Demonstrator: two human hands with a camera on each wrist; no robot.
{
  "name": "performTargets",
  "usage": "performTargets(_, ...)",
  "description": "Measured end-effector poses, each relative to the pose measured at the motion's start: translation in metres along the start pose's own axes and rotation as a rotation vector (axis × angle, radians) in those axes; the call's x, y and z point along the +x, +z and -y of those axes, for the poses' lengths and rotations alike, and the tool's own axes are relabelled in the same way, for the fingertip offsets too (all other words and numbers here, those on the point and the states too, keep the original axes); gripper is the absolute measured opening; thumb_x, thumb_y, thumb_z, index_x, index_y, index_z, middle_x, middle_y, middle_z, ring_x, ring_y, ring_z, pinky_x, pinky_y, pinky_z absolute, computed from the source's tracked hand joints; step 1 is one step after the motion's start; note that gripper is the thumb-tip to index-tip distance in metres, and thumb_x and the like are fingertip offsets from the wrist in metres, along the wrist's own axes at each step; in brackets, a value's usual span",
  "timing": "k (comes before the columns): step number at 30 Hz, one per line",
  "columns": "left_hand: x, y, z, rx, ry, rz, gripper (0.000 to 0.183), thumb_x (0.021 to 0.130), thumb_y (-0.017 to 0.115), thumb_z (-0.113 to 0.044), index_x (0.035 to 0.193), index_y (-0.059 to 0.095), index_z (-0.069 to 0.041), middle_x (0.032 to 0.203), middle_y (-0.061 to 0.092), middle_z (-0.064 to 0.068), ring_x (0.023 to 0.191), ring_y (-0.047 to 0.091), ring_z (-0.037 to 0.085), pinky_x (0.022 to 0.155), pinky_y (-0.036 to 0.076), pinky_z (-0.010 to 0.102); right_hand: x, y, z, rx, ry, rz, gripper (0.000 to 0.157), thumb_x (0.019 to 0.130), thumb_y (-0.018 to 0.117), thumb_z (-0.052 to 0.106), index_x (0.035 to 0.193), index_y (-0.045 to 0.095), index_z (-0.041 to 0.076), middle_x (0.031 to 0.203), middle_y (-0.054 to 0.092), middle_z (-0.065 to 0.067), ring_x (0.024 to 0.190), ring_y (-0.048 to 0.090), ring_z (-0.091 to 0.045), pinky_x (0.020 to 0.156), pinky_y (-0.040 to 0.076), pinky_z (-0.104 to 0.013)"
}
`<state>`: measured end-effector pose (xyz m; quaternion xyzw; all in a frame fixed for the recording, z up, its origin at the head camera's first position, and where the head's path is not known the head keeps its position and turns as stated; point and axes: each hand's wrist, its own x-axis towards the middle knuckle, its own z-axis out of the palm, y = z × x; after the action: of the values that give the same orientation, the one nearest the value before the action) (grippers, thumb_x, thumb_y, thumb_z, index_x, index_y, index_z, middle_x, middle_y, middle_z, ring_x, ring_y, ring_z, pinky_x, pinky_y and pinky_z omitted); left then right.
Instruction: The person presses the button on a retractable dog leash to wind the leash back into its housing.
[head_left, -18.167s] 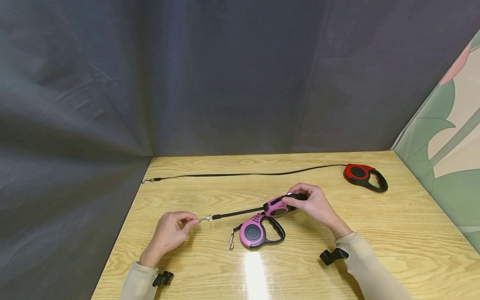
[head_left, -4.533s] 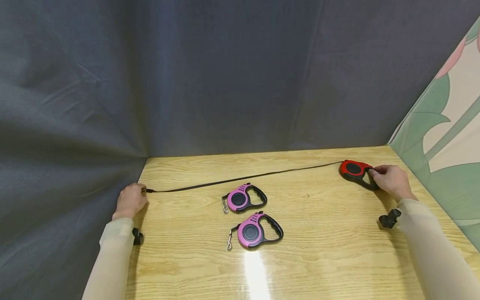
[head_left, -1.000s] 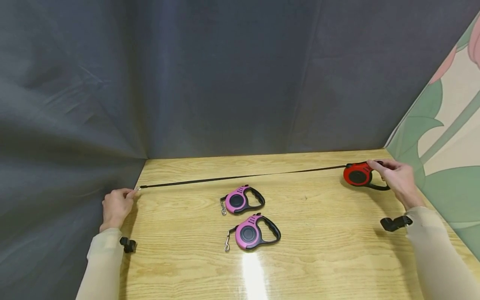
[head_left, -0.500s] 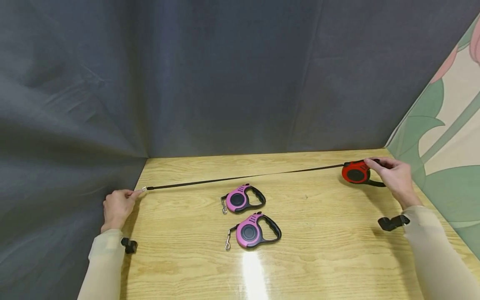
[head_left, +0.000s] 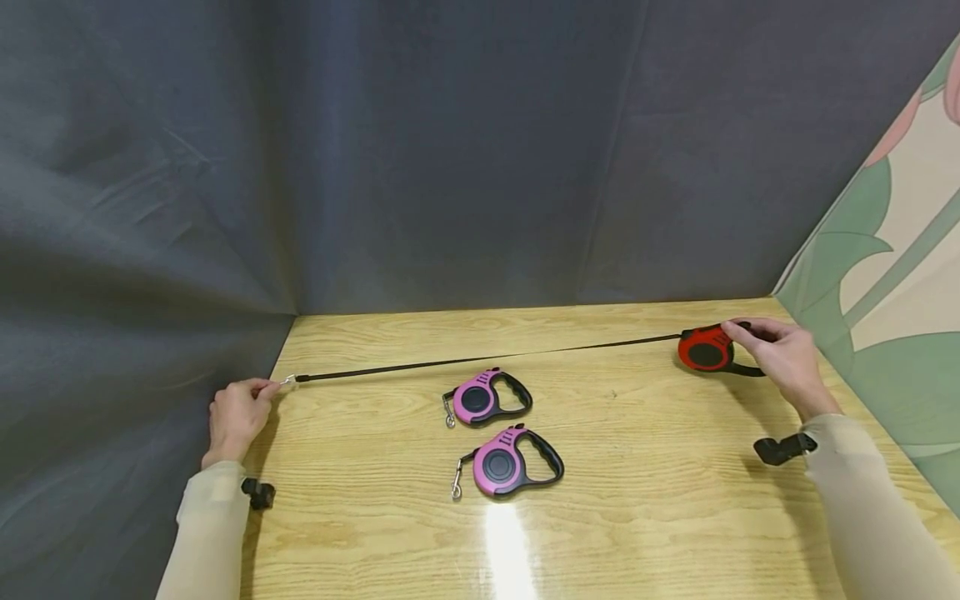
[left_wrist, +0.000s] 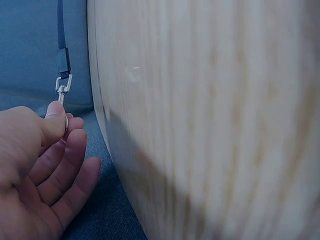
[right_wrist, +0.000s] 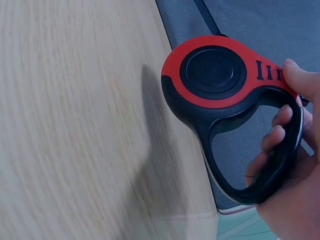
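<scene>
A red and black retractable dog leash (head_left: pixel 705 350) is in my right hand (head_left: pixel 787 358), off the table at the far right. In the right wrist view the thumb presses by the top of the leash's casing (right_wrist: pixel 212 72), and fingers curl through the loop handle (right_wrist: pixel 285 170). My left hand (head_left: pixel 236 418) pinches the metal snap hook (left_wrist: pixel 62 92) between thumb and forefinger at the table's left edge; its other fingers are loosely bent. The black strap (head_left: pixel 390 367) stretches taut between hook and casing, with a twist near its middle.
Two pink and black retractable leashes lie mid-table, one behind the other: the rear pink leash (head_left: pixel 475 400) and the front pink leash (head_left: pixel 498 467), both with hooks toward the left. Dark cloth (head_left: pixel 450 167) rises behind the wooden table (head_left: pixel 637 500) and on its left; a floral panel (head_left: pixel 900 333) stands right.
Earlier both hands held a pink leash, now lying behind the other. The red leash, then on the table, has been picked up and lifted; in the last second its casing shifted slightly left.
</scene>
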<state>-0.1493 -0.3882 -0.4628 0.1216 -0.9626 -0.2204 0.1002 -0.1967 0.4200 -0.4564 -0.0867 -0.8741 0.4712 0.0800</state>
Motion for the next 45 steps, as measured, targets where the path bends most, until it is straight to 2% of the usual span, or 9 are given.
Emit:
performTargets(3,0.000,0.000,-0.001,-0.006,0.009,-0.004,0.034,0.109,0.064,-0.027,0.117,0.078,0.003,0.104,0.077,0.025,0.088,0.069,0.043,0.080,0.049,0.059,-0.001,0.002,0.001,-0.006,0.004,0.022,0.040,0.098,0.075,0.051,0.123,0.078,0.020,0.088,0.062,0.043,0.093,0.051,0.005,0.076,0.039,-0.015)
performTargets(9,0.000,0.002,-0.004,-0.009,0.004,-0.001,0.032,0.108,0.065,-0.027,0.115,0.079,0.001,0.101,0.077,0.023,0.088,0.068,0.041,0.078,0.049,0.054,-0.001,0.005,0.003,-0.003,-0.001,0.030,0.035,0.097,0.075,0.052,0.121,0.080,0.025,0.088,0.064,0.041,0.092,0.052,0.006,0.076,0.040,-0.015)
performTargets(14,0.002,0.004,-0.007,-0.012,-0.002,-0.004,0.030,0.107,0.066,-0.027,0.115,0.079,0.000,0.105,0.078,0.023,0.091,0.069,0.042,0.080,0.050,0.056,0.000,0.008,0.006,0.005,-0.004,0.038,0.033,0.097,0.076,0.051,0.119,0.081,0.027,0.088,0.065,0.042,0.093,0.054,0.009,0.077,0.041,-0.012)
performTargets(21,0.002,0.005,-0.008,-0.016,0.000,-0.016,0.030,0.107,0.066,-0.025,0.115,0.078,0.000,0.106,0.078,0.024,0.092,0.069,0.042,0.080,0.050,0.055,0.000,0.011,0.007,-0.007,-0.023,0.074,0.041,0.098,0.076,0.050,0.123,0.079,0.018,0.090,0.066,0.038,0.093,0.054,0.005,0.076,0.042,-0.014)
performTargets(35,0.000,0.003,-0.014,-0.027,0.014,-0.040,0.030,0.107,0.066,-0.024,0.116,0.078,0.002,0.109,0.078,0.026,0.099,0.070,0.046,0.087,0.050,0.061,0.000,0.018,0.017,-0.009,-0.020,0.117,0.050,0.097,0.076,0.052,0.129,0.075,0.013,0.094,0.064,0.043,0.097,0.056,0.011,0.078,0.043,-0.011)
performTargets(45,0.002,0.006,-0.016,-0.024,0.055,-0.048,0.030,0.107,0.067,-0.024,0.117,0.078,0.002,0.110,0.077,0.026,0.094,0.071,0.043,0.081,0.051,0.057,0.003,0.024,0.022,-0.045,-0.037,0.142,0.056,0.097,0.075,0.055,0.133,0.073,0.012,0.098,0.063,0.043,0.099,0.055,0.011,0.080,0.043,-0.014)
